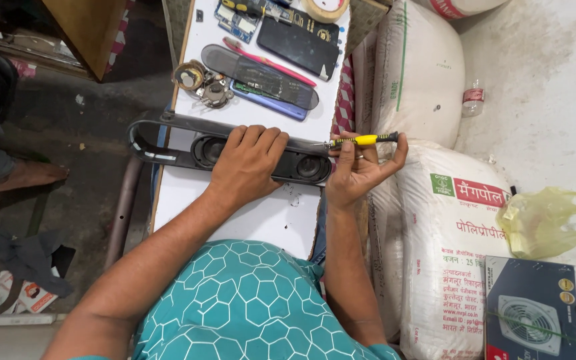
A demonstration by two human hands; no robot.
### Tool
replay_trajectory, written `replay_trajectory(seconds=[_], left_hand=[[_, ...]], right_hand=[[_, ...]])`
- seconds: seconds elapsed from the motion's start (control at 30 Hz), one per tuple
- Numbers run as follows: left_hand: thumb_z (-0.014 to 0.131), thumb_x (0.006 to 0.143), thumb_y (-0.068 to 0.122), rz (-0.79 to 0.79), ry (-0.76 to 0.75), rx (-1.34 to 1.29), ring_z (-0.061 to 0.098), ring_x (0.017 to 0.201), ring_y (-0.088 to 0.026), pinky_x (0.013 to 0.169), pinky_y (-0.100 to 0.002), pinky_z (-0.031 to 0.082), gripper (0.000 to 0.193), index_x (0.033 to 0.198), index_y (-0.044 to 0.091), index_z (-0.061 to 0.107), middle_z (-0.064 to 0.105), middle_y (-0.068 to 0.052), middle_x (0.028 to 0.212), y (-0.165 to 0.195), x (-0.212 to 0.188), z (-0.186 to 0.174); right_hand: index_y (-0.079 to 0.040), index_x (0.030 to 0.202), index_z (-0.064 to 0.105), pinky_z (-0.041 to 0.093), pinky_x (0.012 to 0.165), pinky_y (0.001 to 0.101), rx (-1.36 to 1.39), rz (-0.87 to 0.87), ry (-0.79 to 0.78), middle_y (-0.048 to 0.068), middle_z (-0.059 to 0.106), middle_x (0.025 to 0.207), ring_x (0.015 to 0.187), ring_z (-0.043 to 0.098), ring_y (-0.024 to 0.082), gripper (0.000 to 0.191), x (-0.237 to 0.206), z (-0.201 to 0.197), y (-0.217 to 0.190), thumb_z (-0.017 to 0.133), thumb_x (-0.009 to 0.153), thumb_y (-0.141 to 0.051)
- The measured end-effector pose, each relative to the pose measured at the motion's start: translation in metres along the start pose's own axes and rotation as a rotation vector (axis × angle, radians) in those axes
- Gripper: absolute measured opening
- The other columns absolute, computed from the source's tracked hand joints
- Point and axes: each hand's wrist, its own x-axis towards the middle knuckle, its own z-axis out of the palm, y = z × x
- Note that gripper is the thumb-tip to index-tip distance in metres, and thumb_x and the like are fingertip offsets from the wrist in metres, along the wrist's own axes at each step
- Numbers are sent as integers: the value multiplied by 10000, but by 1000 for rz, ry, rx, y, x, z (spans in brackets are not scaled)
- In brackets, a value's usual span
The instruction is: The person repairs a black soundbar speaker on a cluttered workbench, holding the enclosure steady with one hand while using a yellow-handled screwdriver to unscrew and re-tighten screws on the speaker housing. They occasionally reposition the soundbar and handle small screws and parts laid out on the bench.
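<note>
A long dark speaker housing (188, 150) lies crosswise on the white surface (268, 220), its round drivers facing up. The left hand (245, 167) presses flat on its middle, fingers (255, 137) spread and pointing toward 12 o'clock, covering the stretch between the two visible drivers. At 3 o'clock from that hand, the right hand (358, 170) pinches a yellow-handled screwdriver (361, 140) in closed fingers, the shaft pointing toward 9 o'clock with its tip just at the housing's right end. Toward 12 o'clock on the surface lie a black phone (298, 47), circuit boards (235, 20) and a loose small speaker (189, 75). White sacks (448, 220) stand at 3 o'clock.
</note>
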Motion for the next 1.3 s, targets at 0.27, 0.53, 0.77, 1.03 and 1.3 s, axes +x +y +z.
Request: replay_trajectory(seconds=[0.27,0.53,0.77,1.03,1.3], left_hand=[[937,531,387,-26,-23,-5,584,1102,-278,980,-417,421,860,1243,30,615,636,-106,1155,0,0,1],[927,531,433,-35,-85,12,589,1011,-279,920,-406,427,825,1178,19,627,633,-104,1044,0,9,-1],[912,536,412,-22,-40,-16,597,967,-286,887,-407,439,775,1132,-5,647,623,-112,976,-2,11,-4],[899,553,407,-15,-50,-13,594,933,-282,860,-405,442,666,1038,23,653,623,-97,948,-7,14,-11],[895,570,432,-40,-101,-57,609,925,-294,852,-409,450,678,1046,10,661,657,-121,947,-13,25,-15]], right_hand=[[-173,1598,47,656,789,286,35,-66,-43,224,710,1105,916,745,213,740,-4,2,3,553,1095,26],[-151,1549,123,652,831,355,-142,-357,-201,225,686,1040,913,733,265,672,-2,12,-2,546,1059,32],[-126,1514,140,644,793,318,-239,-480,-234,238,685,1058,916,742,270,658,0,16,-2,560,1038,49],[-119,1389,338,567,659,335,-420,-702,-345,164,714,931,795,735,274,601,10,30,-11,710,951,60],[-82,1374,440,595,644,337,-520,-657,-294,126,700,912,793,756,257,597,15,35,-7,817,918,-1]])
